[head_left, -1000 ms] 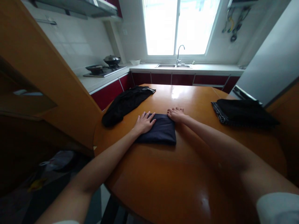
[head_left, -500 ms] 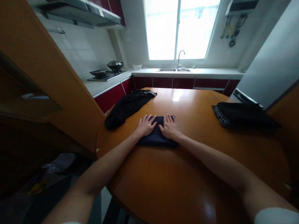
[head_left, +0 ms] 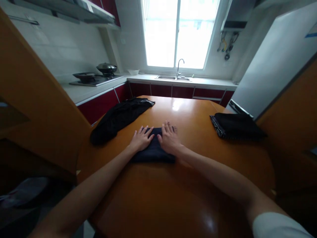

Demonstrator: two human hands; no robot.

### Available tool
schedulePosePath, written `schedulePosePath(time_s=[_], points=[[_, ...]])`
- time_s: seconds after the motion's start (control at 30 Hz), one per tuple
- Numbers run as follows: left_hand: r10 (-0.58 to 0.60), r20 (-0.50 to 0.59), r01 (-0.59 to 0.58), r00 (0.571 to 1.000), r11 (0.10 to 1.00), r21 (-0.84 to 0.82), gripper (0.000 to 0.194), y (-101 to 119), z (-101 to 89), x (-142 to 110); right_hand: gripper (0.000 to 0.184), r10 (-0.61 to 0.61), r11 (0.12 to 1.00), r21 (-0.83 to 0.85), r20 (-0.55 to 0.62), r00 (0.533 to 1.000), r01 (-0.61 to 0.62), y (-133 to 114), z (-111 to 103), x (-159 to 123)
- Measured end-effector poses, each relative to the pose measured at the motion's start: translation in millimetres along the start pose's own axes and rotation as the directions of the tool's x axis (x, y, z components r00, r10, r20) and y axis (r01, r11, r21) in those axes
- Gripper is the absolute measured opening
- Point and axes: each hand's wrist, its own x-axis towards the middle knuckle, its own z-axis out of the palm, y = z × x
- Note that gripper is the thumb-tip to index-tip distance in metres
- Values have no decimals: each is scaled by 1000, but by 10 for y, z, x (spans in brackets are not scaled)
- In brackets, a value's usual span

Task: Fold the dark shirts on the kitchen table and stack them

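Observation:
A dark navy folded garment [head_left: 154,152] lies flat on the wooden table [head_left: 148,195], its kind not clear from the folds. My left hand [head_left: 141,138] rests on its left part, fingers spread. On its right part lies my right hand [head_left: 169,138], palm down with fingers stretched out and the thumb apart. The garment's far corners are partly covered by my hands. To the left, a black garment with white stripes at one end [head_left: 121,117] is spread loosely along the table's edge.
A folded black pile of cloth [head_left: 237,126] sits at the table's right side. Beyond the table run a counter with a sink [head_left: 165,77] and a stove with a lidded wok [head_left: 106,68]. A fridge [head_left: 274,62] stands at the right.
The camera view has turned slightly to the right, so everything sits further left. Both hands stay flat on the navy garment; the right hand's fingers lie a little differently.

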Motion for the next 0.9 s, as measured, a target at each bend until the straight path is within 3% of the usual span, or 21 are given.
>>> schedulePosePath(time_s=[0.1,0.2,0.37,0.47,0.57,0.63,0.67,0.7,0.77,0.83,0.9], points=[[16,-6,-15,1000,999,29,59,-33,21,8,72,-165,984,90,105,981,156,-217,21,-269],[20,-8,-20,1000,999,31,61,-72,75,27,69,-278,956,134,133,952,260,-274,37,-558],[4,-17,-5,1000,998,-57,60,-119,107,47,77,-331,927,254,205,921,276,-270,-113,-978],[-53,-29,44,998,968,-248,60,-221,-31,45,68,-366,870,428,231,901,244,-235,-323,-1146],[-246,-11,200,969,814,-546,57,-430,-291,9,47,-256,790,590,74,964,165,-26,-502,-1082],[-353,116,325,928,619,-715,55,-585,-475,-53,42,-59,750,657,-48,997,76,193,-530,-889],[-367,203,380,908,516,-767,55,-653,-553,-93,42,65,717,697,-50,997,-12,304,-513,-768],[-357,291,431,888,422,-798,55,-709,-618,-137,42,186,665,735,14,982,-136,405,-480,-643],[-302,438,517,847,274,-811,58,-779,-706,-218,42,347,510,767,232,909,-390,556,-390,-424],[-213,530,566,821,183,-804,60,-798,-748,-275,42,383,349,761,418,824,-547,632,-309,-275],[-88,590,596,803,157,-788,59,-788,-763,-292,36,348,234,757,521,779,-610,652,-267,-187]])
